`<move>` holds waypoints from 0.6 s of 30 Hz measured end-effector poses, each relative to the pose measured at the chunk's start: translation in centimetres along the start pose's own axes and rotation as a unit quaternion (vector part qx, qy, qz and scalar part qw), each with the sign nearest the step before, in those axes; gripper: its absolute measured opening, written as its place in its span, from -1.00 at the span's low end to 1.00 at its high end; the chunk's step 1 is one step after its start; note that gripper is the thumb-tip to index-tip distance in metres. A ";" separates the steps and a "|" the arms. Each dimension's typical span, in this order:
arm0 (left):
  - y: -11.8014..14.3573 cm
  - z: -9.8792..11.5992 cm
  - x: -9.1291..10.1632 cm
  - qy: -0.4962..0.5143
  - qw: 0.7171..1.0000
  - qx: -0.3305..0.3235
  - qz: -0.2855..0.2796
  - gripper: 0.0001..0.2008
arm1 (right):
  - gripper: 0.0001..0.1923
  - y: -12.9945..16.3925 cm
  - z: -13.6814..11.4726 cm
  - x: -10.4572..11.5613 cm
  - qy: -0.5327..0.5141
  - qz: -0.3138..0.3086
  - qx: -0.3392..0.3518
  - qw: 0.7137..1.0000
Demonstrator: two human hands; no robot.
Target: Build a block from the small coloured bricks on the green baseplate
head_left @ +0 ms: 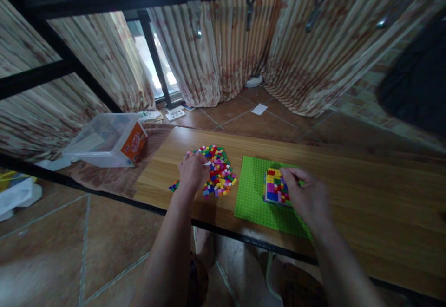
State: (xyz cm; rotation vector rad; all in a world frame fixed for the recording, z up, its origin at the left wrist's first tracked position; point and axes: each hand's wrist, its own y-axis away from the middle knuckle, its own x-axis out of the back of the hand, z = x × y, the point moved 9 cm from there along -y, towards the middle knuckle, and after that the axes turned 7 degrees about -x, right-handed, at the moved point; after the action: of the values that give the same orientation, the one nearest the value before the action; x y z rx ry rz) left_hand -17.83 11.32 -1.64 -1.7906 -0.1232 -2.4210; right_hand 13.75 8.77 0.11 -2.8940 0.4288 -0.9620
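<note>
A wooden table [348, 191] is seen from above, running from near left to far right. On its left part a pile of small coloured bricks [218, 172] is spread loosely, with a few stray bricks [173, 186] lying just apart at the pile's near left edge. The left hand [193, 171] is laid on the left side of this pile, palm down, fingers curled into the bricks; whether a brick is pinched between the fingers cannot be told, as the fingertips are hidden. To the right of the pile a green baseplate [254, 195] lies flat on the table, close to the near edge. On the right part of the baseplate a block of assembled bricks [275, 187] in yellow, red, blue and pink is seated. The right hand [306, 195] is placed against the right side of this block, with the thumb and forefinger bent over its far right corner; the fingers are closed around that edge, touching the block. At the far left, off the table's end, a clear plastic box [104, 140] with an orange label is set on a patterned cloth [114, 177]. Behind the table, striped curtains [223, 56] hang to a tiled floor [244, 112], where a white sheet of paper [259, 108] is lying.
</note>
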 end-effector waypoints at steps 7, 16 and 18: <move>-0.1 -0.5 0.3 0.232 0.972 0.000 0.040 -0.91 | -0.62 -0.1 -0.1 0.0 -0.010 0.009 0.008 1.000; 3.1 7.3 -1.9 0.695 0.716 -0.001 -0.062 -0.66 | -0.73 1.5 -2.8 -0.1 -0.114 0.012 0.046 0.992; 3.9 9.6 -2.4 0.698 0.711 -0.021 -0.080 -0.75 | -0.74 1.9 -3.3 -1.0 -0.148 -0.026 0.044 0.988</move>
State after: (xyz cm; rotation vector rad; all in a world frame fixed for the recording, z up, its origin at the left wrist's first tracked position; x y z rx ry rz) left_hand -7.46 8.95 -1.16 0.4388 -0.0460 -3.1155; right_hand 10.59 7.33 1.89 -2.9129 0.2819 -0.5250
